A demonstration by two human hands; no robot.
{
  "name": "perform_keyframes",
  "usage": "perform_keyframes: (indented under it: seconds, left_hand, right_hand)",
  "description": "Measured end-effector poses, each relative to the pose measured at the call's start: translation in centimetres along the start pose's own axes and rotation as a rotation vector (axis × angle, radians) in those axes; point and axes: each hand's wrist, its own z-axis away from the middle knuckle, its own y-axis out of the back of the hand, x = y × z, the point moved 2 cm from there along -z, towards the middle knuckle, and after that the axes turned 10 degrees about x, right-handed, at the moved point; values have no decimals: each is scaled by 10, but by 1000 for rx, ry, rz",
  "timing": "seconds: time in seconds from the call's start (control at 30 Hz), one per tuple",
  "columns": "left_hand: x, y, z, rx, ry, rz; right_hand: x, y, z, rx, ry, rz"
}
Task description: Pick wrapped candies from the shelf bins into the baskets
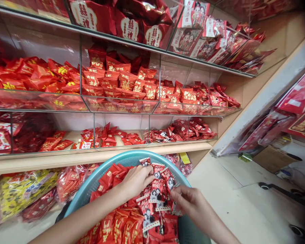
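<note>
A round teal plastic basket [128,158] sits just below me, filled with small red candy packets [117,223], some printed with cartoon figures [156,189]. My left hand [137,179] rests on the pile near the basket's far side, its fingers curled over packets with the cartoon print. My right hand [188,200] is lower right in the basket, fingers pinched on the edge of one of those packets.
Glass shelves [152,108] facing me hold several bins of red packets on three levels. Bagged sweets [25,189] lie under the wooden ledge [99,154]. Red packs lean on the right wall [295,112], with a cardboard box [271,157] and a wheeled base [279,189] on the floor.
</note>
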Motion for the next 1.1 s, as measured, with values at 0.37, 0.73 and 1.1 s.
perform_keyframes:
  seconds: [0.37, 0.73, 1.1]
  left_hand:
    - [-17, 32, 47, 107, 109, 248]
    - [-39, 51, 83, 151, 228, 301]
    - [-21, 41, 54, -25, 551, 1220]
  right_hand:
    - [-24, 46, -176, 727, 377, 558]
    - [-29, 51, -196, 864, 433, 439]
    - [-80, 17, -48, 336, 751, 114]
